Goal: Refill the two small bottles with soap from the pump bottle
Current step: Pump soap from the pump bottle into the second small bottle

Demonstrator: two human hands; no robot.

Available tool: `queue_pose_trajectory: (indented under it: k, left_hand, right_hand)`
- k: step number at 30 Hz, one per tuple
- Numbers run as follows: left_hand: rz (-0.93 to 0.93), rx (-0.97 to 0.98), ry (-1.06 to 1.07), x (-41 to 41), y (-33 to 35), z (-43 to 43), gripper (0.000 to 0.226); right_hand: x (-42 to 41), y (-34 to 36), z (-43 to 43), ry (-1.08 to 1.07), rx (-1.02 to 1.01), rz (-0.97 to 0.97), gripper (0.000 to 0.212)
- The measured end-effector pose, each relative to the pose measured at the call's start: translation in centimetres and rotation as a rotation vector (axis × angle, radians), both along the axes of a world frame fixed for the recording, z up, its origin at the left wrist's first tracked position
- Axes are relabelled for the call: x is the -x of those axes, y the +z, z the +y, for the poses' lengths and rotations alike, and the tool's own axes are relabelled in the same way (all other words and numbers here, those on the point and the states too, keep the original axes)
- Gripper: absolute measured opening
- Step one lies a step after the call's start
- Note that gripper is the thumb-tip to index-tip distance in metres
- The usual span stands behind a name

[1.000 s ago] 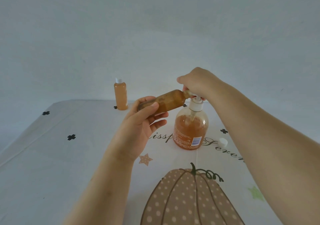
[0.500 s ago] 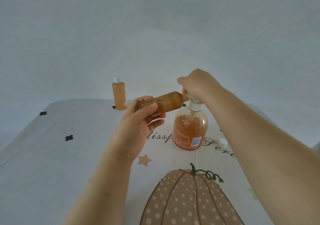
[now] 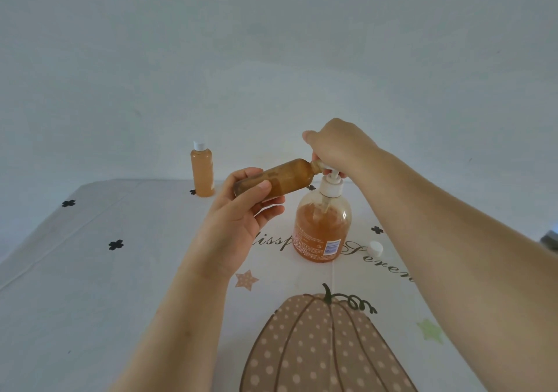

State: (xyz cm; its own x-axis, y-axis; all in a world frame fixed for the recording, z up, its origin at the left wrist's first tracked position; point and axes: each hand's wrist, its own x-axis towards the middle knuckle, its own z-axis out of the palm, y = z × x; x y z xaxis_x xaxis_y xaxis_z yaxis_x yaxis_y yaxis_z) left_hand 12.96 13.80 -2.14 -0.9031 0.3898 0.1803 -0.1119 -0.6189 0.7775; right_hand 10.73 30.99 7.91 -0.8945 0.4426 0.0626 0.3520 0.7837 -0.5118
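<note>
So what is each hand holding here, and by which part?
The left hand holds the tilted small bottle by its bottom end. The right hand has its grip on the pump bottle, fingers curled over the pump head.

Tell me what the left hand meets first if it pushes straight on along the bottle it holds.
The left hand meets the pump nozzle first, at the small bottle's mouth, then likely the right hand; depth unclear.
</note>
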Motion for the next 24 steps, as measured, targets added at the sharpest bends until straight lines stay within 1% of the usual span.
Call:
queue_pose_trajectory:
  k: [3, 9, 18, 22, 24]
  left_hand:
    - [-0.001, -0.008, -0.004, 0.0, -0.1, 0.0, 0.029]
    - [-0.014, -0.011, 0.013, 0.0, -0.2, -0.2, 0.029]
    - [-0.034, -0.007, 0.039, 0.3, -0.4, 0.1, 0.029]
    - [-0.032, -0.015, 0.031, 0.2, -0.5, 0.1, 0.024]
    - [-0.033, -0.009, 0.037, 0.1, -0.4, 0.1, 0.026]
  right_hand:
    - [-0.1, -0.2, 0.0, -0.016, 0.033, 0.001, 0.043]
    - [0.3, -1.0, 0.0, -0.035, -0.016, -0.002, 0.039]
    - [0.6, -1.7, 0.1, -0.035, -0.013, -0.028, 0.037]
    - [0.5, -1.6, 0.1, -0.032, -0.012, -0.033, 0.037]
    - [0.6, -1.6, 0.1, -0.031, -0.011, -0.037, 0.036]
